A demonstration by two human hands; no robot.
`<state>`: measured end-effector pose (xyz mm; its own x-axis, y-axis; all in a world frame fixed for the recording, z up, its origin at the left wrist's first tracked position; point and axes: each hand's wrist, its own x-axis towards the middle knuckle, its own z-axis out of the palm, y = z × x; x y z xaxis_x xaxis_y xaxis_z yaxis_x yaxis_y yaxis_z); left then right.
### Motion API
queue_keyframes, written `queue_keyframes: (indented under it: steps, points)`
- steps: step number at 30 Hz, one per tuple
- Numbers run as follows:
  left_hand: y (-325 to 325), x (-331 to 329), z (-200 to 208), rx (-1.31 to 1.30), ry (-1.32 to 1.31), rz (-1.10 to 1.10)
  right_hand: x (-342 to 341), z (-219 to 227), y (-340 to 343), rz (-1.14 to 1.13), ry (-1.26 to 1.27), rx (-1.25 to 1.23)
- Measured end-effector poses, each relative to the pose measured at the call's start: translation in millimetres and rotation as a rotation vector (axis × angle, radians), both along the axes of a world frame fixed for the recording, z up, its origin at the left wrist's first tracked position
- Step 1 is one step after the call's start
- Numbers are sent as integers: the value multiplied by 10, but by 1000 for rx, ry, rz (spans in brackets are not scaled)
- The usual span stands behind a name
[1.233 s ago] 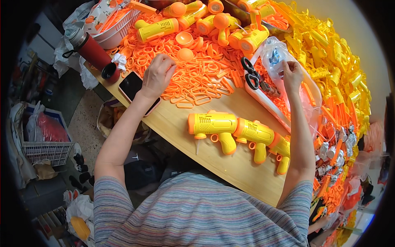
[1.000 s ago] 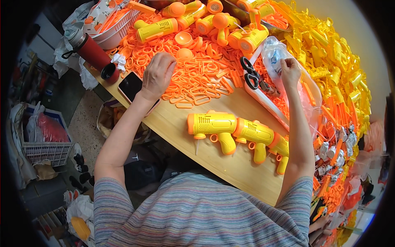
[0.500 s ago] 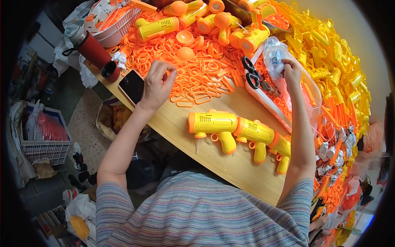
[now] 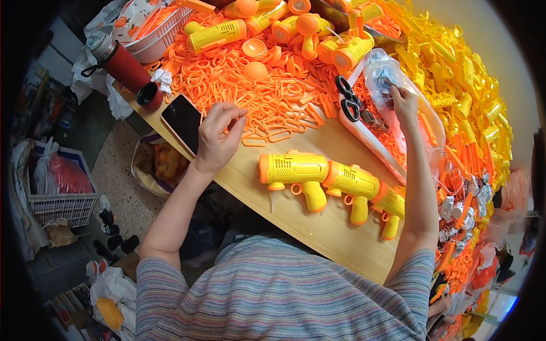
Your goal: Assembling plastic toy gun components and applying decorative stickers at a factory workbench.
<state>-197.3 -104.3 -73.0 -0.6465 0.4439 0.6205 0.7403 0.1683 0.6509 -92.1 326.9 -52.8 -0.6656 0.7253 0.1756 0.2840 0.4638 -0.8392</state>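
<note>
My left hand (image 4: pixel 219 138) hovers over the table edge beside a black-screened phone (image 4: pixel 182 124), fingers curled and thumb close to the index finger. What it may hold is too small to make out. At the right, my right hand (image 4: pixel 406 107) pinches at the mouth of a clear plastic bag (image 4: pixel 380 67) with small bluish contents. Whatever is between its fingertips cannot be told. Three yellow-and-orange toy guns, a left one (image 4: pixel 296 170), a middle one (image 4: pixel 354 184) and a right one (image 4: pixel 389 206), lie in a row on the wooden table (image 4: pixel 256 199).
Orange plastic rings and clips (image 4: pixel 267 94) are heaped behind my left hand. Black-handled scissors (image 4: pixel 348 99) rest on a white tray (image 4: pixel 372 145). A red thermos (image 4: pixel 122 65) and its cup (image 4: pixel 150 96) stand at the far left. Yellow parts (image 4: pixel 455 74) pile up at the right.
My left hand has moved slightly nearer to me and turned, its thumb now showing near the index finger. My right hand has shifted a little right and nearer, still at the bag.
</note>
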Motion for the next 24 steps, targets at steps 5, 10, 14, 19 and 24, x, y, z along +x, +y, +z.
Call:
queue_keyframes:
  steps: [5, 10, 14, 19, 24]
  points:
    - [-14, 49, -36, 15, -14, -16, 32, 9, 17, 34, -35, 1]
    - [9, 130, -76, 85, -182, -6, 48, 94, 7, 62, -181, -21]
    - [15, 160, -57, 79, -145, -6, 80, 35, -20, 70, -247, 790]
    - [-13, 193, -120, 125, -234, 5, 97, 104, -216, 25, -277, 1028]
    - [-7, 221, -212, 216, -428, -51, 150, 131, -199, 24, 96, 768]
